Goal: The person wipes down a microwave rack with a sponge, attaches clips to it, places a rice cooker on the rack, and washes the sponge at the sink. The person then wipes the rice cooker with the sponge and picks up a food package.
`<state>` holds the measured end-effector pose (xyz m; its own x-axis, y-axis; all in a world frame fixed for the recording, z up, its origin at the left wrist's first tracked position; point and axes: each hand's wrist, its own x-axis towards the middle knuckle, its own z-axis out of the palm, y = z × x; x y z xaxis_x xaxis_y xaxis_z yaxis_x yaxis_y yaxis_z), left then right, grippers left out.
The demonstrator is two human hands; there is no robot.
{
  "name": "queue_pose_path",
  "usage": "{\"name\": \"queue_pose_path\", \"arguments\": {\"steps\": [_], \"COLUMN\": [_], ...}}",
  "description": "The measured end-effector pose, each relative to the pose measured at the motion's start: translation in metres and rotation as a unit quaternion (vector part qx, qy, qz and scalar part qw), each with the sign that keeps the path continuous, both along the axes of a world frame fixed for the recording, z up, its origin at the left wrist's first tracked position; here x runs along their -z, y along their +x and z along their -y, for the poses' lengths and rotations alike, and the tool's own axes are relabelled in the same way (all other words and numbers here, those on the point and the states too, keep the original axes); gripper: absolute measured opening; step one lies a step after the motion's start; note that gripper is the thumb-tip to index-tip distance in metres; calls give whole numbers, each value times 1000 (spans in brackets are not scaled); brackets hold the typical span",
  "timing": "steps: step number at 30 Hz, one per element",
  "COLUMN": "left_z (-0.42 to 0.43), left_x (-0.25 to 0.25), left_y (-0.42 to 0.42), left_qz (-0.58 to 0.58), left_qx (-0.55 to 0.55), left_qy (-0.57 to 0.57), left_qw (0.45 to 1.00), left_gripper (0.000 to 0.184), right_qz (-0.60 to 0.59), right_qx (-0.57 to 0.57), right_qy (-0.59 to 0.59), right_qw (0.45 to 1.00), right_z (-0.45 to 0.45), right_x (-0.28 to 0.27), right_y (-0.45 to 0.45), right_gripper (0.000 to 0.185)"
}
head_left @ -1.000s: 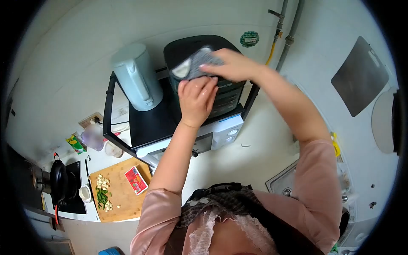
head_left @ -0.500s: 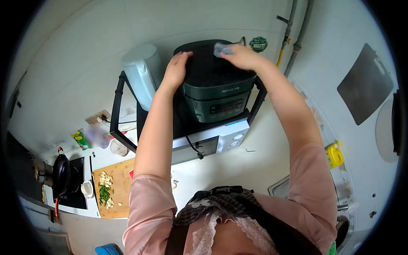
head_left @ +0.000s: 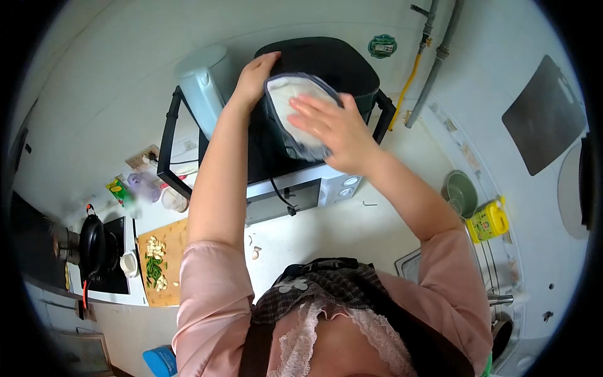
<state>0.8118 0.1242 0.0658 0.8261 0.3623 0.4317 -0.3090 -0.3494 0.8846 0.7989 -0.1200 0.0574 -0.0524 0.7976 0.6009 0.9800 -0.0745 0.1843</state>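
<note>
A dark green electric cooker (head_left: 326,55) with a black top sits on a black rack (head_left: 166,141). My left hand (head_left: 254,76) lies along the left edge of its lid, fingers stretched out, holding nothing. In my right hand (head_left: 339,129) is a cleaning cloth (head_left: 282,94), white on the side facing me, with a dark border and a fuzzy grey lower edge. The fingers press it against the cooker's front, which it mostly hides. A pale blue electric kettle (head_left: 198,88) stands left of the cooker, close to my left forearm.
Beneath the rack is a white microwave (head_left: 330,188), with a black plug (head_left: 291,210) hanging before it. A cutting board (head_left: 173,251) at left bears garlic and cut green peppers. Beyond it a black pan (head_left: 92,242) rests on the stove. At right are a green bowl (head_left: 460,191) and yellow container (head_left: 487,221).
My right hand has moved from the lid's top right down to the cooker's front. The cloth, bunched before, is now spread under the fingers. My left hand remains at the lid's left edge.
</note>
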Motion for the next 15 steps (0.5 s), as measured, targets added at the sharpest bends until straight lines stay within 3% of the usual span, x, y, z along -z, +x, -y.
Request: {"name": "queue_pose_path", "arguments": {"steps": [3,6,8,9,12,14,15], "left_z": [-3,-2,-2,-2,0,5,7], "left_x": [-2,-1,1,1,-3,-4,-6], "left_y": [0,-1,0,0,-2,-4,-6], "left_qz": [-68,-56,-56,-58,-57,-65,-68], "left_qx": [-51,-59,-63,-67,-52,-42,-51], "left_qy": [153,216,208,200,195,126,141], "left_qw": [984,973,975,976,978,989,986], "left_gripper": [42,46,46,47,47,48,48], "right_qz": [-19,-106,-127,-148,-71,-130,-131], "right_qx": [0,34,7,-20,-61,68,69], "right_qy": [-52,-173,-156,-138,61,104,124], "right_qw": [998,979,980,979,994,984,981], "right_z": [15,35,53,56,43,33,26], "right_x": [74,153,169,172,119,62,57], "right_y": [9,8,-3,-5,-1,-4,11], "right_gripper": [63,61,61,60,66,75,77]}}
